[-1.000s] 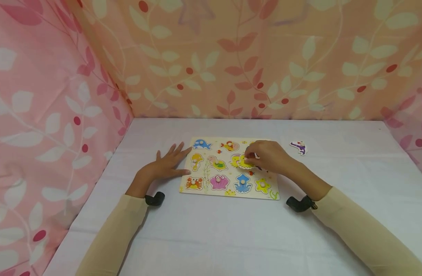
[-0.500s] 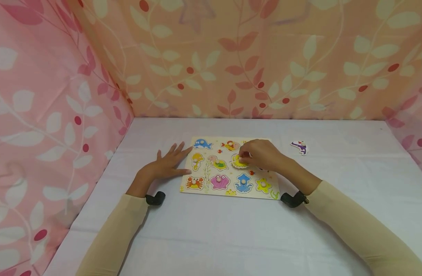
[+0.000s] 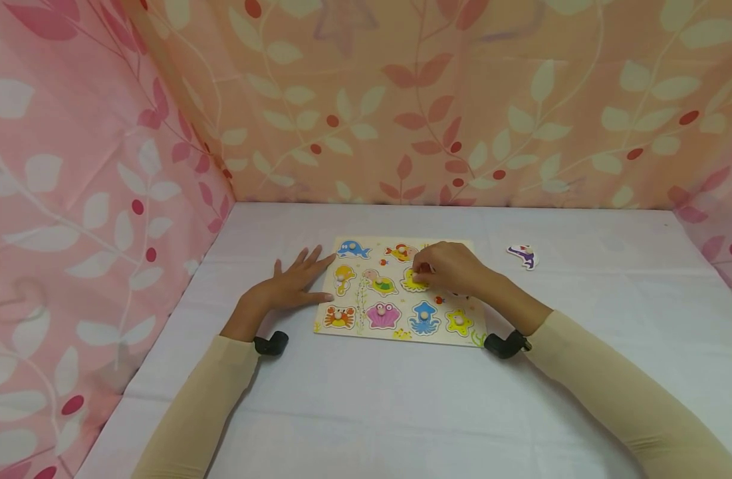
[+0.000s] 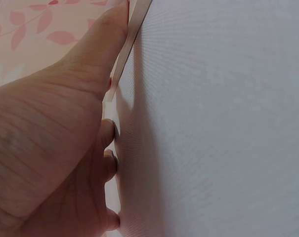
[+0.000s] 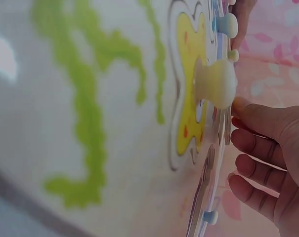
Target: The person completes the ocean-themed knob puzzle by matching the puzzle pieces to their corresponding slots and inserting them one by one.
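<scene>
A wooden knob puzzle board (image 3: 409, 305) with sea-animal pieces lies flat on the table. My right hand (image 3: 452, 269) pinches a yellow octopus-shaped puzzle piece (image 3: 411, 283) at its middle-row spot; the fingers hide its knob and part of the board. Whether the piece is fully seated cannot be told. My left hand (image 3: 290, 283) lies with spread, straight fingers at the board's left edge; in the left wrist view, its thumb touches the board's rim (image 4: 127, 52). A yellow starfish piece (image 5: 189, 94) with a pale knob is close in the right wrist view, beside the right fingers (image 5: 260, 150).
A loose purple-and-white dolphin-like piece (image 3: 524, 256) lies on the white tablecloth (image 3: 366, 406), right of the board. Leaf-patterned fabric (image 3: 366, 100) closes off the back and sides. A blue squid piece (image 3: 424, 319) and a pink clam piece (image 3: 383, 315) sit in the board's front row.
My right hand has shifted slightly left and brought the yellow octopus piece down over its matching picture. The left hand stays in place.
</scene>
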Available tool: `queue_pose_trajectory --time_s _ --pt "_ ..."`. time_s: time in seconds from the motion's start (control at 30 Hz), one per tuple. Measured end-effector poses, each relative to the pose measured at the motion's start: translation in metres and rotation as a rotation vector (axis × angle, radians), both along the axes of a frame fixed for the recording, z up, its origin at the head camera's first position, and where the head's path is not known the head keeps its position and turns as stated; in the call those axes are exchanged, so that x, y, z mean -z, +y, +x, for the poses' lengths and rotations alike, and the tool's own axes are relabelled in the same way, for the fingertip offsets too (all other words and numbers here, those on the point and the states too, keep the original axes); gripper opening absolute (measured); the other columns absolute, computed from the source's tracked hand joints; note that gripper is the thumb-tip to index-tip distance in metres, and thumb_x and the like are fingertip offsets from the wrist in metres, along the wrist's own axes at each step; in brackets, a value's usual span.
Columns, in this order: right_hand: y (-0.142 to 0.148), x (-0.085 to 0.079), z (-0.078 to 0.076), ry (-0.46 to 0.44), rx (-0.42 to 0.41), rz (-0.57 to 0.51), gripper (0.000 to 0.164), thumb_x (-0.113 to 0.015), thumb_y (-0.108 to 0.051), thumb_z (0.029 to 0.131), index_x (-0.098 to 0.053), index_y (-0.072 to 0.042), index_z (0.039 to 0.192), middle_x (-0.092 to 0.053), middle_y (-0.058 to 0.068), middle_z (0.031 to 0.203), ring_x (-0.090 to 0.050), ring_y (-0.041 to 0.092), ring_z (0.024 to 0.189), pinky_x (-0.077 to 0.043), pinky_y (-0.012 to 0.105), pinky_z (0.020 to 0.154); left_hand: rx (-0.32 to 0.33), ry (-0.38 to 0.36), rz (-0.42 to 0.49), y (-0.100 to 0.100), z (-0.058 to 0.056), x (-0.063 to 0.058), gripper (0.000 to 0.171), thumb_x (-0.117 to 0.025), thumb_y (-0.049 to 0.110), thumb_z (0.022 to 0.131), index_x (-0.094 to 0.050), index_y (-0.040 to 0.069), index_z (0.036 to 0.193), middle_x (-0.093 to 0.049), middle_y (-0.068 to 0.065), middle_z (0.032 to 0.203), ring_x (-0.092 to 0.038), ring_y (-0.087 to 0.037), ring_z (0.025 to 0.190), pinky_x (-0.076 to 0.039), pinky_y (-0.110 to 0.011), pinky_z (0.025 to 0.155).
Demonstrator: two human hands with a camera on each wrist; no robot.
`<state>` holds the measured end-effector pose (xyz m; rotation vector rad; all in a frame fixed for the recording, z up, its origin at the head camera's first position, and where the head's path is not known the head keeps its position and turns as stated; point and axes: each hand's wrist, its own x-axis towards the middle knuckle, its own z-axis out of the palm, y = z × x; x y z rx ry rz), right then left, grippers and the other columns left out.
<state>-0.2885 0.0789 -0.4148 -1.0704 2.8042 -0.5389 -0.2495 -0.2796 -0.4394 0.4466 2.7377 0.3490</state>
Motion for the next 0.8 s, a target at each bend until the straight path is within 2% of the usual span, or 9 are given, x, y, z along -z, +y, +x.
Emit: queue_pose_trajectory --time_s 0.8 --pt "-0.0058 -0.0008 -0.0054 -0.028 -0.005 0.055 0.014 -0.079 -0.029 0.09 -0.078 -0.018 0.099 -0.063 -0.01 0.073 -0.055 0.016 0.075 -0.045 0.032 0.071 0.002 0.005 -0.006 0.0002 0.0009 -0.0016 0.097 -0.059 0.071 0.089 -0.007 0.037 0.164 0.007 -0.004 0.171 0.012 -0.034 0.155 0.01 -0.077 0.11"
